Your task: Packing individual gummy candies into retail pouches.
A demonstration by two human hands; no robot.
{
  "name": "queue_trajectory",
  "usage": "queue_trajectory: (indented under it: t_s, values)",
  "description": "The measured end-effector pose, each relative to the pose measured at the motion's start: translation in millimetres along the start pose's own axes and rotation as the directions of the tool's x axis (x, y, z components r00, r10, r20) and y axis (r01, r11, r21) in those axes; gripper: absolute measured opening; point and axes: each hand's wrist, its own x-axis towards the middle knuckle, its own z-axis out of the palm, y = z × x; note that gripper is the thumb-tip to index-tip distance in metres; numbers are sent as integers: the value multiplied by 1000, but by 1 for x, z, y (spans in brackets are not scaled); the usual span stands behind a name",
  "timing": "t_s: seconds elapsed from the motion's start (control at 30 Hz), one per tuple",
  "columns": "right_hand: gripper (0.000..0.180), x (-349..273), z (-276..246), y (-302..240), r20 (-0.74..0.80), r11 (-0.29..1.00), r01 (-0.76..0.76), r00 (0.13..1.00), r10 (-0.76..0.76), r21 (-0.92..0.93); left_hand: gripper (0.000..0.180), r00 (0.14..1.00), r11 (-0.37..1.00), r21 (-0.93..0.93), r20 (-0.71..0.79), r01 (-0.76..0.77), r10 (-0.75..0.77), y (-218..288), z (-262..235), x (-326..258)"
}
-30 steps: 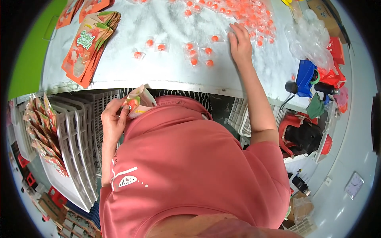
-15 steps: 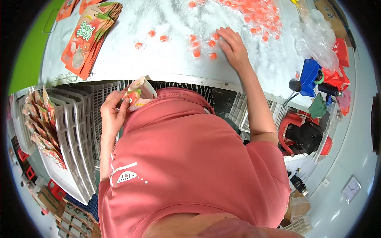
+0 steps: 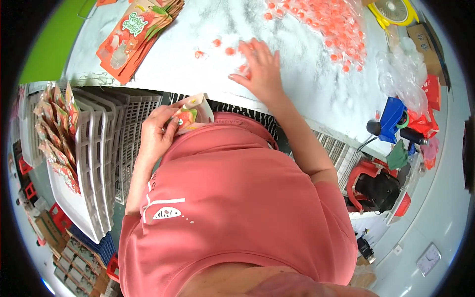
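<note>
The left grip (image 3: 159,131) is holding an open pouch (image 3: 196,119) beside the desk (image 3: 307,81); the right grip (image 3: 262,74), fingers spread, is apparently gathering wrapped candies (image 3: 230,51) on it, seemingly needing a gentle closing next.

Yellow fan (image 3: 393,11) near cardboard box (image 3: 427,47)

At 12 o'clock, some orange wrapped candies (image 3: 243,68) are partly covered by the right hand (image 3: 262,74), and whether any are gripped cannot be told (its fingers are blurred). At 10 o'clock, some fingers of the left hand (image 3: 161,129) are hidden by the pouch (image 3: 187,119), whose contents cannot be made out. The candy pile (image 3: 321,29) at 1 o'clock is cut off by the top edge.
</note>
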Motion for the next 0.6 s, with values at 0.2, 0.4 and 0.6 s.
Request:
queue_trajectory:
  t_s: [0.2,0.4,0.6]
  values:
    - [85,41,38,-33,58,999,39,998,-41,25,18,1000,1000,27,-5,-8,8,-5,-1,-8]
    - [59,81,43,-25,-151,939,128,985,-83,318,19,1000,1000,12,14,-1,1,-4,-4,-9]
    - [41,127,19,92,-357,977,-38,933,-40,-211,20,1000,1000,15,9,-24,24,-1,0,-6]
